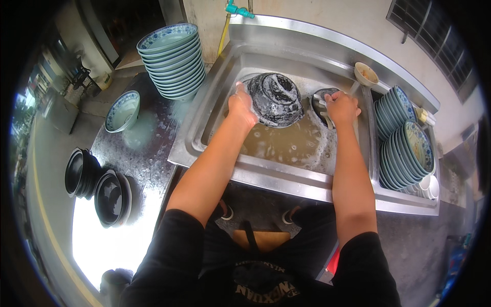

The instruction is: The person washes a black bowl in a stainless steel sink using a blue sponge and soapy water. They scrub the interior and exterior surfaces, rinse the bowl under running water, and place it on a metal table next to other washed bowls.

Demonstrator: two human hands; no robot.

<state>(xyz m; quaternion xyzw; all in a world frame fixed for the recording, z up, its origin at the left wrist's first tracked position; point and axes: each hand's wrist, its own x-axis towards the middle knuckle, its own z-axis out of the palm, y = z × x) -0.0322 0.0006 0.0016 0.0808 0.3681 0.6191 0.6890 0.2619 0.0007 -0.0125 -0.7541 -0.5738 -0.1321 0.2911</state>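
Note:
My left hand grips the side of a black bowl coated in white suds. The bowl is turned with its round foot up, above the cloudy water of a stainless-steel sink. Farther right, my right hand has its fingers curled over a smaller black dish in the foamy water. Pale spoon-like utensils lie in that dish under my fingers. Whether the fingers hold one of them is hidden.
Left of the sink, a metal table bears a tall stack of blue-rimmed bowls, one tilted bowl and black dishes. Stacked bowls and white cups fill the right side. A small bowl sits near the back ledge, with a teal tap behind.

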